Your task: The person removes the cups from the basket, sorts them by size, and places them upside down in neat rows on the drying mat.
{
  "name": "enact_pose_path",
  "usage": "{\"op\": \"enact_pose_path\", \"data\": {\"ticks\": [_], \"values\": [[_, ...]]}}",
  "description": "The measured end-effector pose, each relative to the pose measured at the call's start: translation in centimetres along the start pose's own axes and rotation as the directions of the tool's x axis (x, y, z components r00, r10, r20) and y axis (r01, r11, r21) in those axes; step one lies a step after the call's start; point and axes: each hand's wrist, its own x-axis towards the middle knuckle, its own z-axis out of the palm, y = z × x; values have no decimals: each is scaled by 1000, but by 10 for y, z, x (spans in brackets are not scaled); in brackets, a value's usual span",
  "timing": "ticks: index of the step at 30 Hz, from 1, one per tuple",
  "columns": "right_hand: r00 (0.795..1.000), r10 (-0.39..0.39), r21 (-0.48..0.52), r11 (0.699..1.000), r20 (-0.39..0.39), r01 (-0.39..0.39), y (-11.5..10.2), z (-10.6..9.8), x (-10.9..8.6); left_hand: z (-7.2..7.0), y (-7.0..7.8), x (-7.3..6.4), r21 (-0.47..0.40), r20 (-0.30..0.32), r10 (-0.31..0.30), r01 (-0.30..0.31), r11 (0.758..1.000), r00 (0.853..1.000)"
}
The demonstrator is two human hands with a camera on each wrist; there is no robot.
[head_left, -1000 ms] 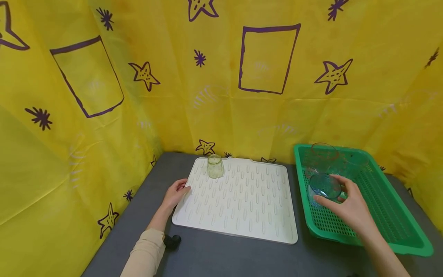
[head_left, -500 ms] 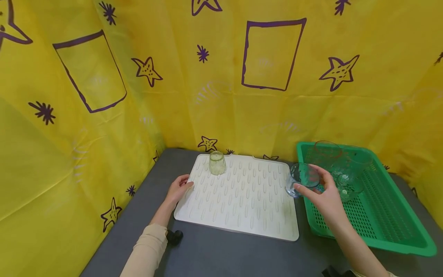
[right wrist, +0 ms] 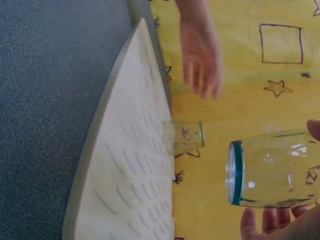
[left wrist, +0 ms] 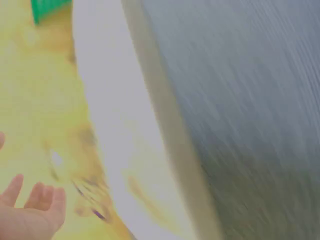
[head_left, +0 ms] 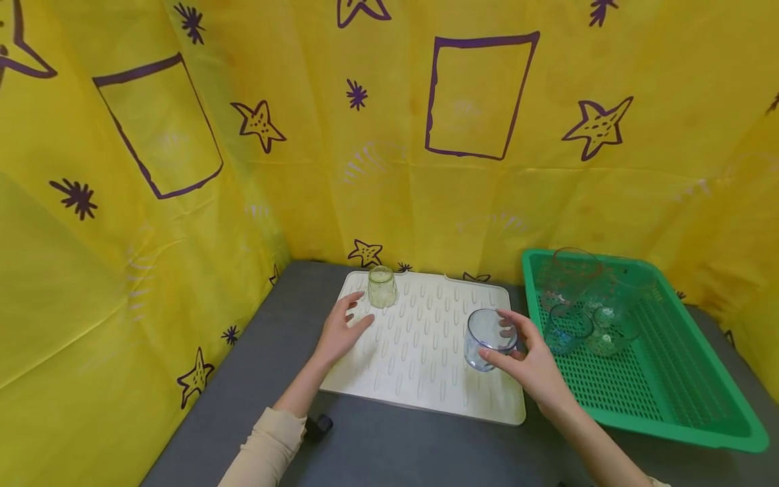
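My right hand (head_left: 535, 368) grips a clear bluish glass (head_left: 477, 348) by its side, over the right part of a white ridged drying mat (head_left: 420, 368). In the right wrist view the glass shows a thick blue-green base (right wrist: 237, 172). My left hand (head_left: 341, 331) is over the mat's left side, fingers spread and holding nothing. Just beyond its fingertips, a small pale green glass (head_left: 382, 289) stands near the mat's back left corner. The left wrist view is blurred, with part of the left hand (left wrist: 32, 215) at its lower left.
Right of the mat stands a green plastic basket (head_left: 724, 412) with several glasses, among them a blue one (head_left: 566, 341) and a red-rimmed one (head_left: 566, 277). Behind the grey table (head_left: 377, 446) hangs a yellow curtain (head_left: 304, 210) with drawn stars.
My right hand has carried the bluish glass left, out of the basket and over the mat. My left hand has let go of the mat's left edge and moved inward over it.
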Motion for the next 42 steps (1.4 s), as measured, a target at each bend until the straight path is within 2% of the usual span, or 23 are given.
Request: {"op": "enact_pose_path", "data": {"ticks": [2,4,7,9,11,14,19,22,24,29,33,38,42], "values": [[1000,-10,5,1000,6,10,2,4,-2,10,16,-8,-76,73,55,-50,996,996],[1000,-23,14,1000,13,23,2,8,-4,19,30,-17,-147,162,92,-68,987,982],[998,-51,10,999,21,51,3,15,-6,29,48,-30,-233,295,144,-75,970,944],[997,-73,8,997,36,73,2,18,-7,34,57,-38,-261,358,178,-85,962,916],[994,-97,16,995,58,96,2,21,-8,38,63,-43,-279,403,211,-100,955,890],[986,-139,37,990,97,136,1,24,-10,45,67,-48,-307,441,259,-126,943,859],[975,-171,25,985,141,169,3,28,-11,54,70,-52,-330,469,305,-156,931,829],[972,-175,15,984,159,175,4,29,-12,57,71,-55,-331,478,309,-157,930,822],[969,-181,18,983,166,181,5,30,-12,59,72,-56,-330,478,306,-155,931,824],[967,-175,22,984,187,174,7,33,-16,63,70,-61,-301,471,266,-131,945,841],[970,-149,18,989,194,148,7,35,-18,63,69,-65,-292,467,250,-119,949,848],[966,-152,44,988,207,146,7,35,-19,62,68,-67,-314,449,250,-110,943,858],[958,-184,71,983,221,172,8,33,-19,61,66,-68,-361,418,249,-92,928,874]]}}
